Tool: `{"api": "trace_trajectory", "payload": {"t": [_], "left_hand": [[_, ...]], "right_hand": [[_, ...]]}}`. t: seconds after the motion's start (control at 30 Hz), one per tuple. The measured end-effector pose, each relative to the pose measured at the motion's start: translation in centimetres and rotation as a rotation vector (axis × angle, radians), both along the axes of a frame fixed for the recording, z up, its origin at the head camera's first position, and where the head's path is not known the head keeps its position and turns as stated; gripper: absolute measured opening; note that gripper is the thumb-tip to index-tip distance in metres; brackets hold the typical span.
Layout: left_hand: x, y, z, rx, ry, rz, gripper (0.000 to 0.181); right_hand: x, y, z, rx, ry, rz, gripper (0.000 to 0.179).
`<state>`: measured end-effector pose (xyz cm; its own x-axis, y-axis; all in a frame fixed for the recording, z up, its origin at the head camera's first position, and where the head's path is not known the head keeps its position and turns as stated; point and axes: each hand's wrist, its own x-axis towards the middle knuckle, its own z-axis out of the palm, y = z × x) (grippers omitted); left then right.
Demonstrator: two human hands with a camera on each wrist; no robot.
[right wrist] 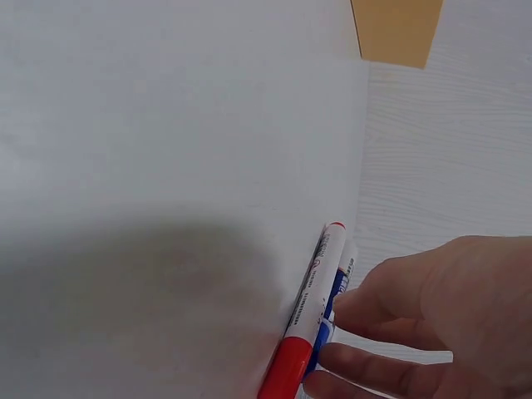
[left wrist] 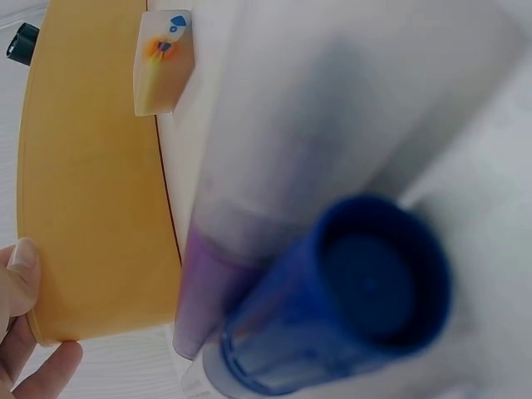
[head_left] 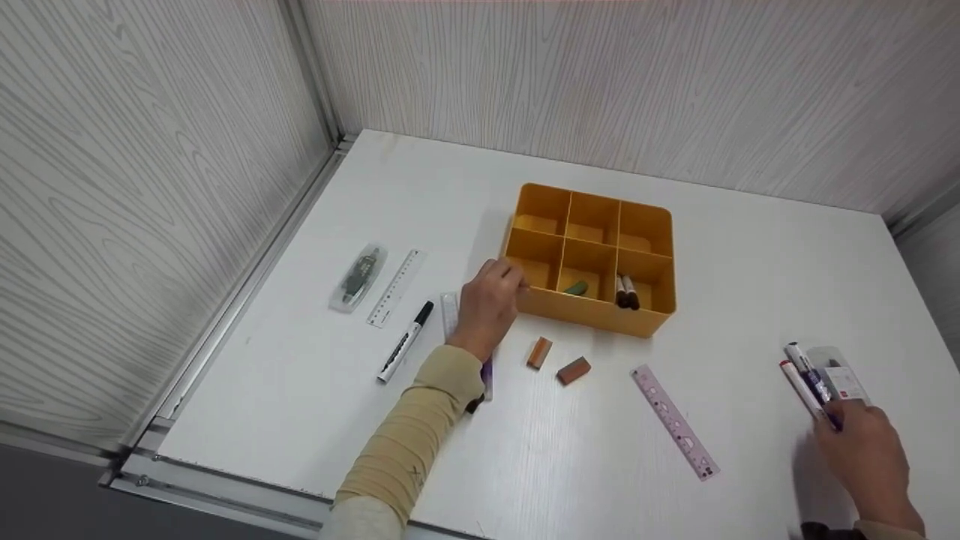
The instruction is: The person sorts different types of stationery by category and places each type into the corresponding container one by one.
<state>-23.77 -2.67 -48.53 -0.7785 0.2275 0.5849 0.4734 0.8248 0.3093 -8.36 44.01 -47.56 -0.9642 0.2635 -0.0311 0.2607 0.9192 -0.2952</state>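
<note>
My left hand (head_left: 491, 300) grips the near left corner of a yellow six-compartment organizer box (head_left: 592, 311); its thumb lies on the front wall in the left wrist view. A green piece (head_left: 577, 288) sits in the front middle compartment, and two dark-ended markers (head_left: 628, 291) lean in the front right one. At the right side of the table, my right hand (head_left: 866, 450) pinches a blue marker (right wrist: 320, 345). Beside it lies a red-capped marker (right wrist: 303, 307), and a clear-topped case (head_left: 844, 381) is just beyond the fingers.
Two small erasers (head_left: 539, 352) lie before the box, with a pink ruler (head_left: 675, 424) to their right. At left are a clear oval case (head_left: 359, 277), a clear ruler (head_left: 396, 289) and a black marker (head_left: 405, 343). A blue-ended cylinder (left wrist: 366, 291) looms near the left wrist.
</note>
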Motion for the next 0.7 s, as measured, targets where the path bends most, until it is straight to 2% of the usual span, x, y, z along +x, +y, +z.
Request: {"api": "trace_trajectory", "payload": {"t": [0.1, 0.23, 0.43, 0.57, 0.7], "left_hand": [[0.0, 0.0, 0.0, -0.004, -0.008, 0.003, 0.005], [0.1, 0.0, 0.1, -0.007, -0.011, 0.009, 0.005], [0.0, 0.1, 0.0, -0.010, 0.034, 0.014, 0.009], [0.0, 0.2, 0.0, -0.001, 0.031, 0.005, 0.007], [0.0, 0.1, -0.1, 0.004, 0.015, 0.002, 0.006]], "right_hand": [[0.0, -0.1, -0.2, 0.002, 0.004, 0.006, 0.033], [-0.1, -0.1, -0.3, -0.003, -0.043, -0.015, 0.036], [0.2, -0.1, -0.3, -0.027, -0.104, -0.089, 0.039], [0.6, 0.0, -0.4, -0.027, -0.125, -0.132, 0.039], [1.0, 0.2, -0.8, -0.040, -0.131, -0.117, 0.040]]}}
